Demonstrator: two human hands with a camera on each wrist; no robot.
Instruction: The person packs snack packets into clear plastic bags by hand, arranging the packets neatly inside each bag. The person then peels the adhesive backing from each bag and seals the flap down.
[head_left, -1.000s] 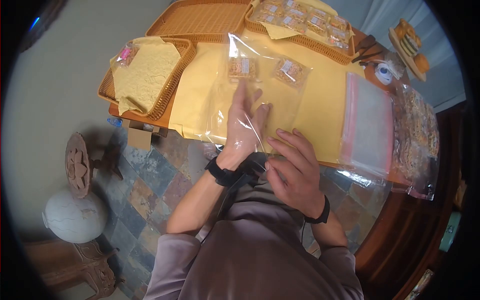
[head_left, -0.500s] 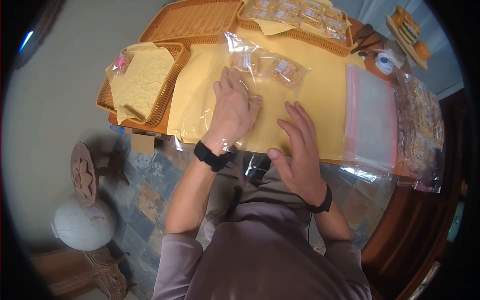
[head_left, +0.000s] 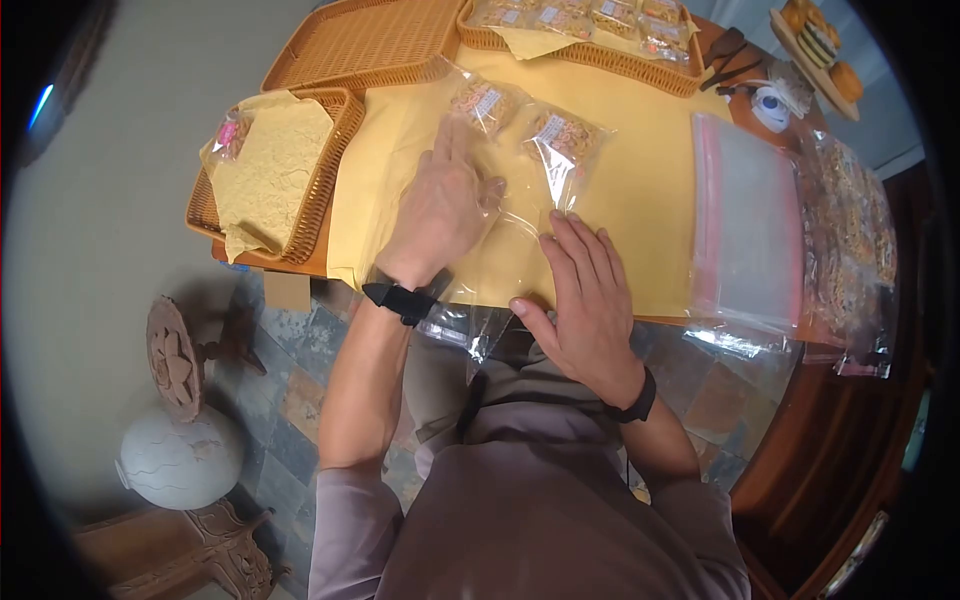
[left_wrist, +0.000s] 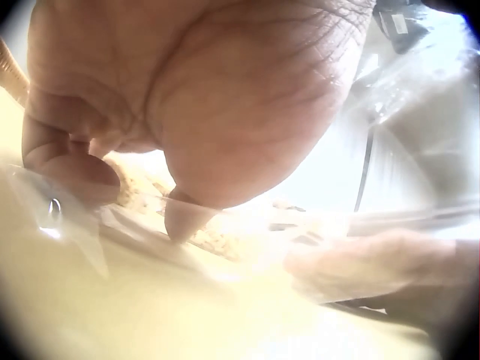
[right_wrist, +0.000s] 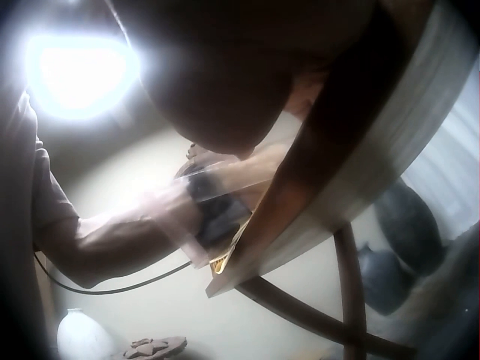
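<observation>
In the head view, two clear packets of crunchy pieces, the left packet (head_left: 485, 104) and the right packet (head_left: 562, 138), lie inside a large clear bag (head_left: 510, 235) on yellow cloth. The left hand (head_left: 435, 215) is palm down with fingers extended to the left packet's lower edge, film showing around it. Whether every finger touches the packet cannot be told. Fingers spread, the right hand (head_left: 585, 310) rests at the bag's right side, fingertips just below the right packet. The left wrist view shows the left hand (left_wrist: 202, 90) above film; the right wrist view shows the right hand (right_wrist: 225, 75) dark.
A lined basket (head_left: 275, 180) with one pink-labelled packet stands left. Behind are a bare wicker tray (head_left: 370, 45) and a basket (head_left: 640, 75) of packets. To the right lie flat clear bags (head_left: 750, 225), filled bags (head_left: 850, 240), a white round object (head_left: 770, 108) and dark utensils (head_left: 728, 55).
My left hand has turned palm down and moved left. The packets have shifted and tilted inside the bag. My right hand has gone from bent fingers near the bag's edge to straight fingers lying farther forward.
</observation>
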